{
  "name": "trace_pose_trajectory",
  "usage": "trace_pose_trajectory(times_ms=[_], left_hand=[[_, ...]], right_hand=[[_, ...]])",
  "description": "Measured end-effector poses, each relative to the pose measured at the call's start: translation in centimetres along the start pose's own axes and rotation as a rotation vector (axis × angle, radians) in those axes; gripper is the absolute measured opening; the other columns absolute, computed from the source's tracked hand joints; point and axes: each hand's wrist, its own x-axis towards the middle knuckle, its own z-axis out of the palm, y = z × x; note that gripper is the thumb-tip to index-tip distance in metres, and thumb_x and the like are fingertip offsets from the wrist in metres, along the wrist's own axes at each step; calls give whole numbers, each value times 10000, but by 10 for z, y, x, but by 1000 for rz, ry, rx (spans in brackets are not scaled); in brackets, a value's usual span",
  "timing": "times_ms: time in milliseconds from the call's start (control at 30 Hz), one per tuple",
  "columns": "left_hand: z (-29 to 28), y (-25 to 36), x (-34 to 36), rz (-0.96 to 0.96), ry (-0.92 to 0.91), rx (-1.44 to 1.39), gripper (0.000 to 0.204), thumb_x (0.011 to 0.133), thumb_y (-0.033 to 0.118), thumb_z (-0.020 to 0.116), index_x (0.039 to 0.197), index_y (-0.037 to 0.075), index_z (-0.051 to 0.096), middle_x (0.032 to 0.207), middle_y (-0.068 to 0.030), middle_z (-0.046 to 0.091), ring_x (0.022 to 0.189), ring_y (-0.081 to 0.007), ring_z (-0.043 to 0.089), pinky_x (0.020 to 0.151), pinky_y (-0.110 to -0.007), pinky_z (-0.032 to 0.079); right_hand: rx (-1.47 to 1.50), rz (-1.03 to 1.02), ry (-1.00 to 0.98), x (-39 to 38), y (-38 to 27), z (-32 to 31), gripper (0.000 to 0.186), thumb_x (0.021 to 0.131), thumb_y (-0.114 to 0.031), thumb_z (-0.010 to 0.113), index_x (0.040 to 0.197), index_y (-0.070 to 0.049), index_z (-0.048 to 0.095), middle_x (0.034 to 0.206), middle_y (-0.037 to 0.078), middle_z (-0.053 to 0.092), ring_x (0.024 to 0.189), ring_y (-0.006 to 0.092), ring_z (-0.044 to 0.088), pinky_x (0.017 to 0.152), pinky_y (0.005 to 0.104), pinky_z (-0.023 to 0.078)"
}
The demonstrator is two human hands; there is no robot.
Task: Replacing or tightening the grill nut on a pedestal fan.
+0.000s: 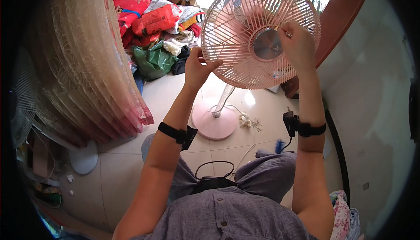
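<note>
A pink standing fan with a wire grille (232,71) rises from a round pink base (213,124) on the tiled floor. My left hand (199,69) grips the grille's left rim, with the thumb lying over its front. My right hand (297,43) is closed in a pinch at the upper right of the round silver centre plate (264,47); what is between its fingertips is too small to make out. Pale pink blades show behind the grille, and a cord runs by the stand.
A piled heap of bags and cloth (153,52) lies behind at upper left. A sheer curtain (92,78) hangs left, beside a white fan (22,109). A reddish wooden edge (339,21) and pale wall (372,109) stand right. A patterned cloth (339,213) is at lower right.
</note>
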Motion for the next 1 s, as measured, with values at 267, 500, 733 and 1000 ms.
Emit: trace_pose_trajectory(times_ms=[267, 500, 733, 1000], left_hand=[[1, -4, 2, 39, -12, 18, 514, 672, 257, 846, 989, -1, 534, 938, -101, 635, 813, -174, 630, 726, -298, 515], [2, 6, 0, 35, -8, 14, 500, 664, 252, 848, 972, 10, 538, 907, -94, 634, 787, -171, 626, 720, -302, 515], [1, 1, 1, 27, 4, 26, 511, 663, 260, 849, 978, 6, 536, 914, -98, 632, 798, -177, 629, 718, -301, 519], [4, -2, 1, 7, -4, 13, 535, 661, 267, 850, 1002, -2, 538, 930, -108, 637, 806, -180, 626, 721, -300, 515]], right_hand=[[-99, -46, -73, 8, 3, 17, 145, 805, -195, 615, 836, -61, 660, 776, 129, 661, 754, 311, 646, 684, 412, 499], [-153, -74, -165, 16, 0, -4, 183, 822, -195, 628, 844, -14, 648, 782, 144, 662, 718, 291, 649, 672, 377, 496], [-93, 58, -113, 10, -2, -23, 176, 808, -195, 612, 873, -39, 659, 831, 142, 667, 786, 300, 654, 720, 390, 506], [-105, -20, -84, 13, 7, 0, 141, 803, -181, 604, 834, -53, 655, 799, 131, 661, 774, 305, 649, 709, 402, 503]])
